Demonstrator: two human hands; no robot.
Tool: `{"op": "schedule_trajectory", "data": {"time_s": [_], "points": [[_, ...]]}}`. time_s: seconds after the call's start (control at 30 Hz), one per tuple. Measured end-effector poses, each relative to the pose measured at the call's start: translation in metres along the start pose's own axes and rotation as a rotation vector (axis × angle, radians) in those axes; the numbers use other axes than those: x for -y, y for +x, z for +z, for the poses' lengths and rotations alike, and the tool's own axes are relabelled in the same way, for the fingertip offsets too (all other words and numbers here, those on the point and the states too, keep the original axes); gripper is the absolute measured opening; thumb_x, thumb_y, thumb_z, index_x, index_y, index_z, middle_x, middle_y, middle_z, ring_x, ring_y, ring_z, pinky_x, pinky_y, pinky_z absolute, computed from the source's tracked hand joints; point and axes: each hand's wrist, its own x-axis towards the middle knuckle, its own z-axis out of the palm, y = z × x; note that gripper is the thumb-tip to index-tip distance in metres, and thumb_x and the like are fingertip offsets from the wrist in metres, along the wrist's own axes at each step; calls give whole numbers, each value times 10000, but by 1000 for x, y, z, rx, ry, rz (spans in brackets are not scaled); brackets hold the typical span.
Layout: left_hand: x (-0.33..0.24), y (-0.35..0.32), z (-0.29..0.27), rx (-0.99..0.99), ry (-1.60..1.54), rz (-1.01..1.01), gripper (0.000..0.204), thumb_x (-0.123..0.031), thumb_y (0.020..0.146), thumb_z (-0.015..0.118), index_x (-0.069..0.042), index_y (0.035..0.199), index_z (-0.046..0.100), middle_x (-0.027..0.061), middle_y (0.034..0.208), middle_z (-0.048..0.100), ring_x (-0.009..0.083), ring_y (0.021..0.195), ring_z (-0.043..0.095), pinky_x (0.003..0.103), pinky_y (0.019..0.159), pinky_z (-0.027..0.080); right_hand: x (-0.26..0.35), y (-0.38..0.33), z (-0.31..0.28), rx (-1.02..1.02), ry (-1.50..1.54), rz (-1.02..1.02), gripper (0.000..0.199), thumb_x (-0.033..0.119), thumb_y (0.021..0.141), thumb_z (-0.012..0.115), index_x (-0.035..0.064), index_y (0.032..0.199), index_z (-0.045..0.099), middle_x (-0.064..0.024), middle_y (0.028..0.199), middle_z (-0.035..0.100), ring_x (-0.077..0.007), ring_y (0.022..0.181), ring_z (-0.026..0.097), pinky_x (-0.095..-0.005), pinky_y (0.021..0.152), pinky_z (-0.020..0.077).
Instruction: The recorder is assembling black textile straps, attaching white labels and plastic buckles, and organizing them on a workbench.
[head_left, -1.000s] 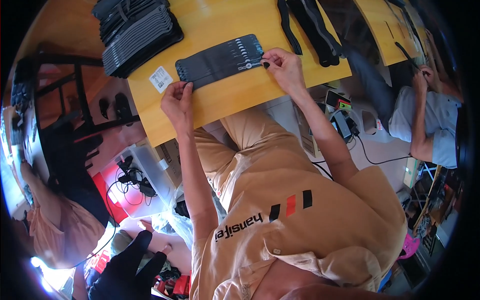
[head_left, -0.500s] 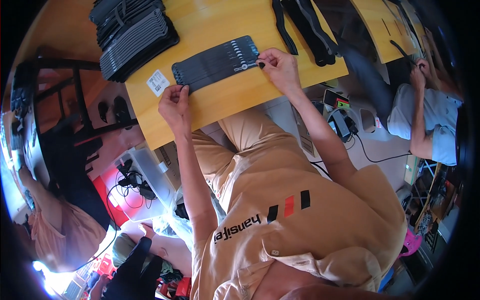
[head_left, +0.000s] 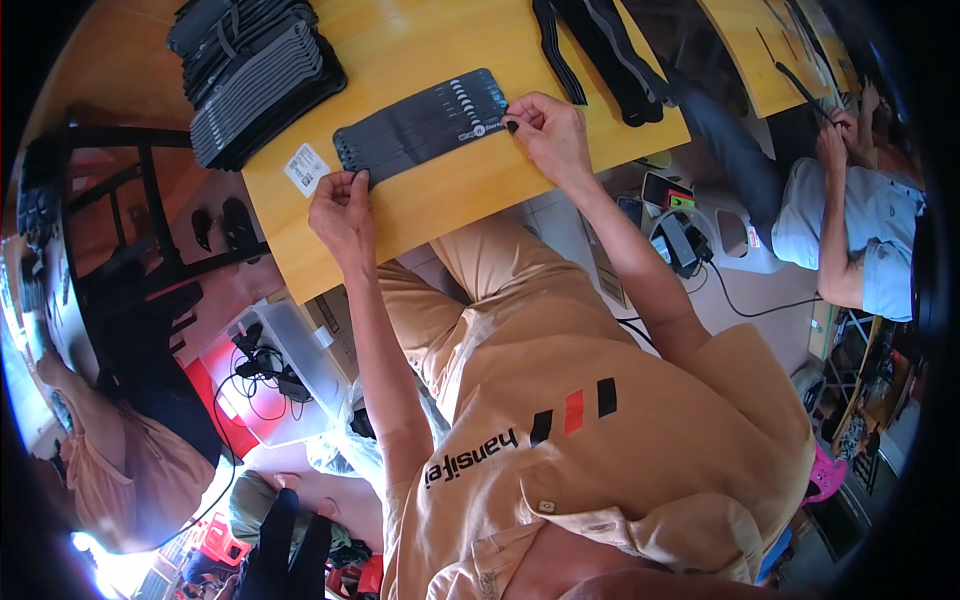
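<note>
A flat, dark grey stack of strap-like pieces (head_left: 415, 125) lies on the yellow table before me, with white marks near its right end and scalloped short edges. My left hand (head_left: 342, 215) pinches its near left corner between thumb and fingers. At the near right corner, the thumb and fingers of my right hand (head_left: 550, 140) are closed together, with a small black bit showing at the fingertips. Just left of the stack, close to my left hand, lies a white printed label (head_left: 305, 170).
Tall piles of similar dark pieces (head_left: 265, 95) stand at the table's far left. Long black strips (head_left: 605, 60) lie at its far right. The yellow table (head_left: 420, 215) ends near my legs. A clear plastic bin (head_left: 310, 350) with cables is below left; a co-worker's hands (head_left: 835, 140) are at right.
The whole view has shifted slightly, so the table sits a little further left. Both hands keep their places at the stack's near corners. The co-worker's hands at the right have moved a little.
</note>
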Motion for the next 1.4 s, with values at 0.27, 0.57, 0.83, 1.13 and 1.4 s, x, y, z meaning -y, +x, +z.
{"op": "schedule_trajectory", "data": {"time_s": [0.27,0.57,0.83,1.13,1.4], "points": [[-8,-1,0,-11,-8,-36,127,-78,769,677,21,768,598,14,588,536,63,487,452,211,447,376,2,0,1,-15,-12,-4,52,-7,725,659,-17,765,625,-68,613,605,-105,526,537,-236,523,440],[-11,-1,1,-9,56,-21,140,-96,764,682,18,760,601,19,568,529,73,481,455,224,453,375,5,2,1,-8,-79,14,46,-23,741,654,-28,782,633,-29,622,595,-60,551,515,-205,519,432],[-1,9,-2,-40,104,-63,168,-107,725,717,11,733,599,21,565,534,98,488,480,240,484,398,2,7,4,-25,-167,-26,34,-32,717,628,-9,740,619,-35,585,584,-71,522,517,-219,509,421],[3,29,-18,161,-101,-188,202,-86,685,747,-2,674,564,8,535,519,63,418,436,221,407,341,7,11,2,0,-211,18,24,9,692,580,16,696,602,-124,616,607,-268,616,620,-351,597,488],[-30,11,-9,-268,319,316,191,-167,838,578,1,915,624,159,850,645,302,763,625,369,671,488,22,1,-13,-147,-404,-298,144,-20,737,560,4,876,586,-157,880,614,-311,762,600,-360,669,476]]}}
